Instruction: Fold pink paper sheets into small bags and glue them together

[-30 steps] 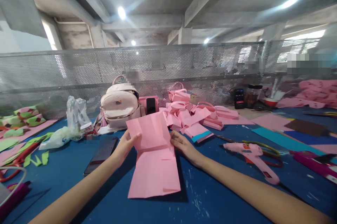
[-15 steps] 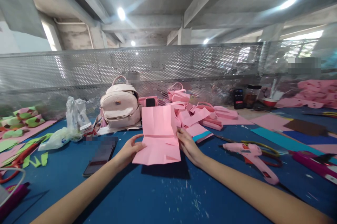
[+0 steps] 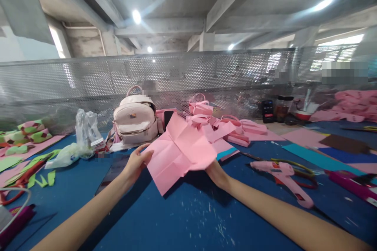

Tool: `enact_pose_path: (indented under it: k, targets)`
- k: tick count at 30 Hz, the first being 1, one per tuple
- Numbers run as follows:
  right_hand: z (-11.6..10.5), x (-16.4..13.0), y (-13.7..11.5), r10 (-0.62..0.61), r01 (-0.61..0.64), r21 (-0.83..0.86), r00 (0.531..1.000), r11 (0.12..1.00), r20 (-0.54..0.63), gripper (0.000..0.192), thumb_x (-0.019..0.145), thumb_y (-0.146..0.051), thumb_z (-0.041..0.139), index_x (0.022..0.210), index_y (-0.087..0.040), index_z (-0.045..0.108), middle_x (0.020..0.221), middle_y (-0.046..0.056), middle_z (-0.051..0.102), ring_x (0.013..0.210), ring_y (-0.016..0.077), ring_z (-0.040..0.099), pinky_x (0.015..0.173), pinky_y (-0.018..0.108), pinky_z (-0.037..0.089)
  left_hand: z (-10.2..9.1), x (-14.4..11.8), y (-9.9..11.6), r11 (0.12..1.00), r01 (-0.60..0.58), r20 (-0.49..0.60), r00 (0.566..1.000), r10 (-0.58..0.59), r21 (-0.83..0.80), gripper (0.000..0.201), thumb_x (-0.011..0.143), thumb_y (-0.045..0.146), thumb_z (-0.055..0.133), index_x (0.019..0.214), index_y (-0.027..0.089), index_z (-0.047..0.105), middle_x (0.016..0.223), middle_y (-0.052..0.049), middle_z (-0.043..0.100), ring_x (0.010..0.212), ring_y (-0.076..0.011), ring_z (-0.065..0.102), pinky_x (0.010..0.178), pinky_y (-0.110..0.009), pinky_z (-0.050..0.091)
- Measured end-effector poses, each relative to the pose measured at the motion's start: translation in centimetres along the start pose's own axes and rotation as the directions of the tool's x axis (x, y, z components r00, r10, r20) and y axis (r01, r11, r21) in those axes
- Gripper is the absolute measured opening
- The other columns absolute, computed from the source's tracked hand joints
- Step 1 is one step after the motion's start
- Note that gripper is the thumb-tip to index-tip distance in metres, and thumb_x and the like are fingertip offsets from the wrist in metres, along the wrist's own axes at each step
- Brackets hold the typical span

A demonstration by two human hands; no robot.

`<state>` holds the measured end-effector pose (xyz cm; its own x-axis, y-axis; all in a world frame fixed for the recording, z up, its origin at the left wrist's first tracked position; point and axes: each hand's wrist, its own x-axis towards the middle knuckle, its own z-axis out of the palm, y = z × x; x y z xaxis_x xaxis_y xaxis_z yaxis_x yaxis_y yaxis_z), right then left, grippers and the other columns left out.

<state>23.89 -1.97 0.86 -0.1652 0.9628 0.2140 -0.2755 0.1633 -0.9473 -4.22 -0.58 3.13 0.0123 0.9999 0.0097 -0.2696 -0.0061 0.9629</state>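
A creased sheet of pink paper (image 3: 179, 149) is held up over the blue table, tilted with one corner pointing down toward me. My left hand (image 3: 138, 161) pinches its left edge between thumb and fingers. Behind the sheet's right side is my right hand (image 3: 216, 172), its fingers hidden by the paper, so their grip does not show. Beneath my left forearm lies a dark phone (image 3: 113, 170), partly covered. A heap of folded pink paper pieces (image 3: 224, 127) sits just beyond the sheet.
At the right lie a pink glue gun (image 3: 282, 172), scissors (image 3: 306, 180) and a magenta tool (image 3: 350, 182). A white backpack (image 3: 135, 119) stands behind, near plastic bags (image 3: 85, 133). Orange-handled scissors (image 3: 25, 176) and green scraps (image 3: 41, 180) are at left. A perforated metal screen (image 3: 176, 74) rises at the back.
The pink sheet has turned from upright to a slant, its lower corner swinging down. My right hand has slipped behind it; my left hand has shifted slightly left.
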Motion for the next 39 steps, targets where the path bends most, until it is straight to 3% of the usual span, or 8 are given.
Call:
enact_pose_path:
  k: [8,15,21,25,27,31,35,39]
  targets:
    - [1.8,-1.5,-0.9,0.121,-0.067,-0.186,0.948,0.98,0.295,0.043,0.088,-0.058,0.059,0.112,-0.023,0.057,0.11,0.007,0.065,0.081,0.0174,0.068,0.059,0.026,0.054,0.5,-0.8,2.3,0.986,-0.154,0.023,0.988,0.153,0.056,0.056,0.061,0.041,0.087,0.106,0.015,0.067,0.088,-0.006,0.076,0.072,-0.0187,0.071,0.061,-0.025,0.056]
    - [2.6,-0.8,-3.6,0.057,0.111,-0.375,0.911,0.921,0.409,0.054,0.092,-0.067,0.046,0.112,-0.02,0.062,0.111,0.01,0.067,0.08,0.0194,0.069,0.058,0.026,0.05,2.0,-1.6,6.5,0.901,-0.357,0.166,0.931,0.324,0.246,0.061,0.072,0.046,0.078,0.122,0.015,0.062,0.078,-0.003,0.074,0.059,-0.0166,0.066,0.052,-0.023,0.05]
    - [3.4,0.5,-9.3,-0.108,0.294,-0.507,0.925,0.81,0.364,0.056,0.089,-0.065,0.054,0.125,-0.023,0.061,0.118,0.009,0.063,0.105,0.0254,0.058,0.075,0.032,0.048,5.5,-2.9,10.1,0.688,-0.59,0.336,0.807,0.486,0.422,0.04,0.073,0.021,0.074,0.113,0.018,0.07,0.05,0.009,0.049,0.046,-0.0086,0.043,0.046,-0.017,0.032]
    - [4.0,0.1,-11.2,-0.109,0.34,-0.733,0.932,0.589,0.345,0.036,0.078,-0.035,0.072,0.11,-0.02,0.067,0.078,0.0,0.06,0.073,0.0177,0.053,0.065,0.028,0.038,7.8,-3.6,11.6,0.589,-0.679,0.457,0.732,0.505,0.438,0.039,0.077,0.015,0.068,0.116,0.019,0.068,0.067,0.004,0.063,0.062,-0.013,0.056,0.061,-0.021,0.044]
    - [3.5,0.1,-10.8,-0.107,0.32,-0.718,0.939,0.618,0.327,0.012,0.079,-0.029,0.066,0.082,-0.018,0.065,0.066,-0.003,0.051,0.063,0.0137,0.044,0.059,0.026,0.031,8.2,-4.0,12.4,0.551,-0.731,0.501,0.68,0.536,0.402,0.04,0.082,0.016,0.064,0.122,0.019,0.062,0.088,-0.002,0.072,0.082,-0.0176,0.066,0.075,-0.026,0.05]
    - [0.9,0.3,-9.0,-0.121,0.253,-0.657,0.963,0.71,0.24,0.027,0.08,-0.038,0.062,0.065,-0.019,0.051,0.061,-0.004,0.043,0.059,0.0121,0.039,0.056,0.025,0.028,6.6,-4.3,12.2,0.498,-0.81,0.314,0.582,0.751,0.309,0.031,0.089,0.016,0.055,0.119,0.019,0.061,0.122,-0.01,0.066,0.114,-0.0216,0.062,0.1,-0.034,0.045]
    - [-1.2,-0.8,-6.9,-0.101,0.159,-0.565,0.986,0.81,0.133,0.037,0.08,-0.054,0.063,0.074,-0.019,0.055,0.064,-0.003,0.049,0.059,0.0137,0.044,0.057,0.026,0.033,3.6,-4.0,8.1,0.822,-0.558,0.217,0.821,0.527,0.113,0.053,0.074,0.019,0.072,0.124,0.026,0.058,0.144,-0.006,0.052,0.137,-0.0254,0.045,0.113,-0.038,0.035]
    - [-1.3,-2.4,-5.3,-0.028,0.063,-0.463,0.996,0.884,0.082,0.044,0.079,-0.06,0.065,0.091,-0.017,0.065,0.076,0.002,0.064,0.071,0.0194,0.057,0.065,0.03,0.043,2.5,-4.5,3.1,0.953,-0.271,0.388,0.9,0.201,0.133,0.05,0.076,0.039,0.074,0.12,0.016,0.067,0.128,-0.02,0.065,0.112,-0.0372,0.065,0.089,-0.048,0.054]
